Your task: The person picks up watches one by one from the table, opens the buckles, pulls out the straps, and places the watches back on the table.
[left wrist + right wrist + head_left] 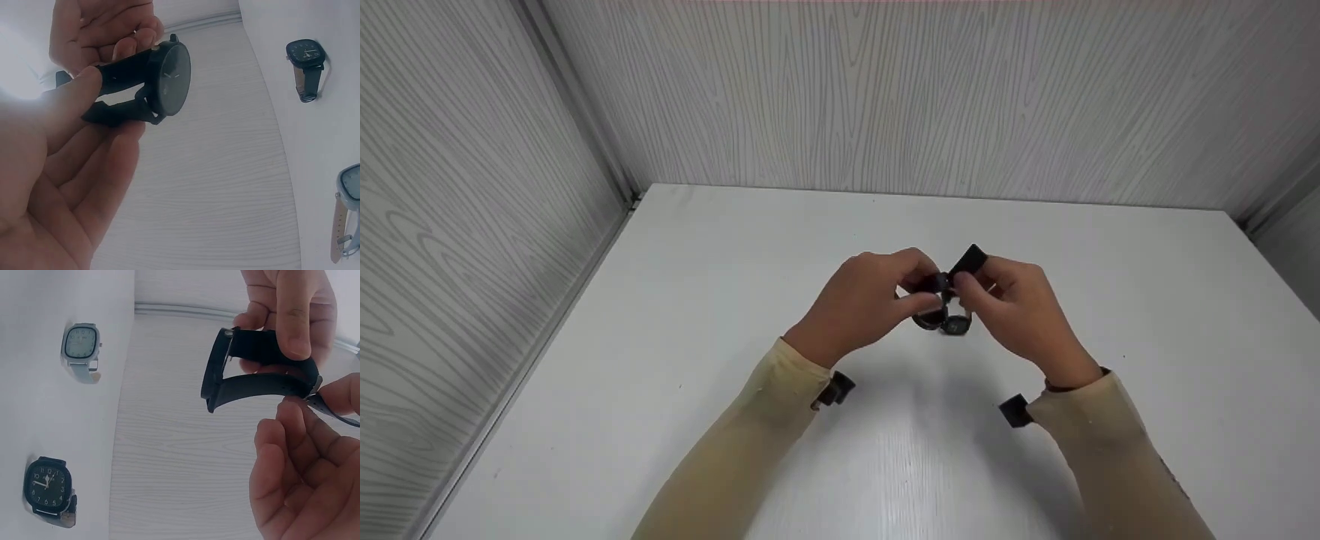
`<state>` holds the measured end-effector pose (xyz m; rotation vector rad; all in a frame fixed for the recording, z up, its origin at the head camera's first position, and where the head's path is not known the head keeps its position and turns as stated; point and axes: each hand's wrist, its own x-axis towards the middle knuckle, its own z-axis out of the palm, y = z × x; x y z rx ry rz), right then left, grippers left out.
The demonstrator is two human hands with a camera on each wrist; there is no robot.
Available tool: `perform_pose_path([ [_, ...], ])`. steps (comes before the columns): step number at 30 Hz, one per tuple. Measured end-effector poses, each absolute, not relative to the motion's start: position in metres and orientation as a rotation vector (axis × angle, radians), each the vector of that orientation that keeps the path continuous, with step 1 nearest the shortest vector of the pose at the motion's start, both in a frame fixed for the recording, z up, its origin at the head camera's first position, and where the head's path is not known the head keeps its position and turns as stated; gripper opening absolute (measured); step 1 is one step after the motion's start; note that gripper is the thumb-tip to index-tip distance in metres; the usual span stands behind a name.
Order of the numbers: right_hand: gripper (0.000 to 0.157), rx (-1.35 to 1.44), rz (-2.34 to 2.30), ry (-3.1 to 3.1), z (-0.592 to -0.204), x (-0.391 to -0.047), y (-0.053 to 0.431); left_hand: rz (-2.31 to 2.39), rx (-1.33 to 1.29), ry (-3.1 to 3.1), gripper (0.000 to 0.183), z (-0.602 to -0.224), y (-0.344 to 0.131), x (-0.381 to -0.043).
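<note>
Both hands hold a black wristwatch (177, 79) above the table. Its dial is round and dark, and its strap is bent into a loop. My left hand (866, 300) grips the strap near the case, thumb on one side and fingers on the other. At the buckle end, my right hand (1012, 307) pinches the strap (332, 413), whose black tail sticks out past the fingers. Beyond the hands lies a square black watch (48, 486) with white numerals. Near it is a pale square watch (80, 343) with a light strap; the hands hide it in the head view.
A white table (720, 247) spreads under the hands. Grey wood-grain panels (840, 97) stand behind it and at both sides. Small black blocks (1015, 411) are worn at the wrists, by the beige sleeves (735, 442).
</note>
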<state>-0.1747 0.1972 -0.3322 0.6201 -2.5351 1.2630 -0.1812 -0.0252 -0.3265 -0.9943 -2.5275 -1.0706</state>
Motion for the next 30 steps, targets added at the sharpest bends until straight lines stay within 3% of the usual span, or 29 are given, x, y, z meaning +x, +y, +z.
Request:
perform_pose_path([
  [13,0.016,0.694,1.313,-2.505,-0.3349,-0.1754,0.197,-0.973,-1.037,-2.473,0.027,-0.3265,-0.0227,-0.1804],
  [23,0.031,0.826,1.257,-2.523,-0.3389,-0.1757,0.1927,-0.913,-1.055,-2.582,0.025,-0.3292,-0.0231,-0.1805],
  [30,0.029,0.827,1.192,-2.537,-0.3399,-0.177,0.1917,-0.885,-1.055,-2.563,0.017,-0.3274,-0.0229,-0.1788],
])
